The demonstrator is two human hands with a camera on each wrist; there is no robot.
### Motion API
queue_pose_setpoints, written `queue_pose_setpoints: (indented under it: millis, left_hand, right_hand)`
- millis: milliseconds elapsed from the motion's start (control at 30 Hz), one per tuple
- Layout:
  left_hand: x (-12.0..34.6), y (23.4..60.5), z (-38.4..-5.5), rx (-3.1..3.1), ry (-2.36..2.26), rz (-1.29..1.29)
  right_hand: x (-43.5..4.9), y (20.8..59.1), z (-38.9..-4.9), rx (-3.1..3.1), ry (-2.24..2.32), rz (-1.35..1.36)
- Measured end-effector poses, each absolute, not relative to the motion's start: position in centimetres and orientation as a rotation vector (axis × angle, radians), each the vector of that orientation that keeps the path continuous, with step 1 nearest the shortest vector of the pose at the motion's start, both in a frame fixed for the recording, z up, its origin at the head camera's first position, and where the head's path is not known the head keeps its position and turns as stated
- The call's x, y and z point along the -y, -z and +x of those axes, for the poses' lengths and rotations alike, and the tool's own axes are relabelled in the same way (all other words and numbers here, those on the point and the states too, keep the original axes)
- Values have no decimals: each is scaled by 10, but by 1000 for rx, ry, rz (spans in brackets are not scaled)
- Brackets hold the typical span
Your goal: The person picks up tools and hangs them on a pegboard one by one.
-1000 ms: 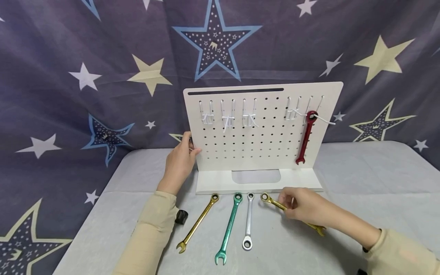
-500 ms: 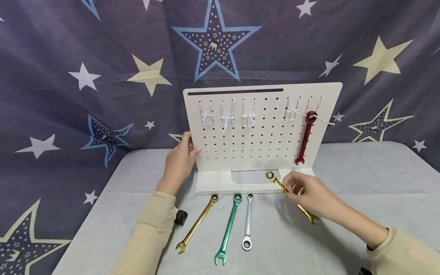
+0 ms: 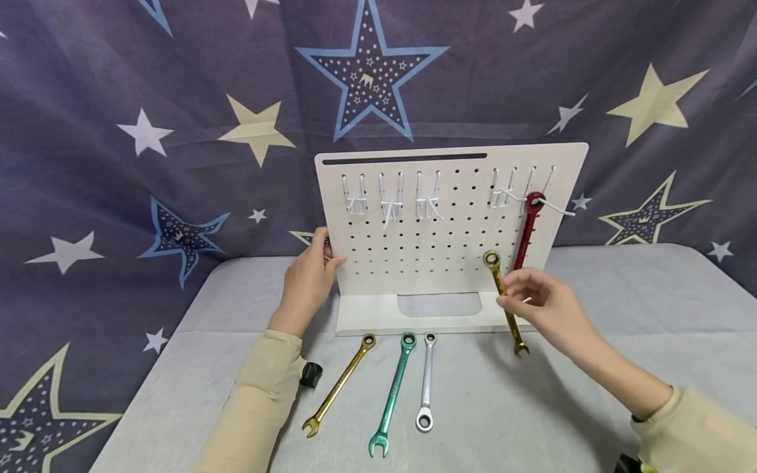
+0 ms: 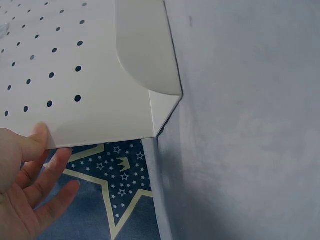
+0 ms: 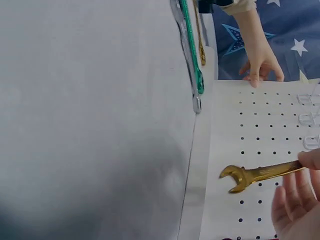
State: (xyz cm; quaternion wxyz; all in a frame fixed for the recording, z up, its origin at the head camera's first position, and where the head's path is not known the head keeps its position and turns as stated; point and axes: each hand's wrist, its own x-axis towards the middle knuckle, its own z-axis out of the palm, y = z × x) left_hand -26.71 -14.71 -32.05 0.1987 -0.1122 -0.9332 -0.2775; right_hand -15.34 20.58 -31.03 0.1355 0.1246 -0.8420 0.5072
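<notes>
My right hand [image 3: 547, 303] pinches a gold wrench [image 3: 493, 266] around its middle, holding it in front of the pegboard's lower right with the ring end up. In the right wrist view the wrench's open jaw [image 5: 239, 178] end points toward the table. My left hand [image 3: 307, 279] grips the left edge of the white pegboard [image 3: 414, 256], thumb on the front face and fingers behind, as the left wrist view shows at the thumb [image 4: 36, 142]. A red wrench [image 3: 525, 230] hangs from a hook at the board's right; its lower end is hidden behind my right hand.
On the table in front of the board lie another gold wrench [image 3: 340, 384], a green wrench [image 3: 393, 394] and a silver wrench [image 3: 427, 384]. Several white hooks [image 3: 391, 205] stick out of the board. A starry cloth [image 3: 177, 131] hangs behind.
My right hand has lifted the gold wrench off the table, up toward the board, and turned it closer to upright. The left hand stays at the board's edge.
</notes>
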Motion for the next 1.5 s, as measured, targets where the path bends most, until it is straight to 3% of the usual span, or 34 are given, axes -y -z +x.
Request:
queue_pose_setpoints:
  millis: [800, 1500]
  left_hand:
    - [147, 320, -267, 2626, 779, -312]
    - [146, 322, -268, 2614, 786, -314]
  right_hand:
    - [-204, 277, -171, 1841, -2007, 215]
    - [-203, 274, -192, 1911, -2011, 142]
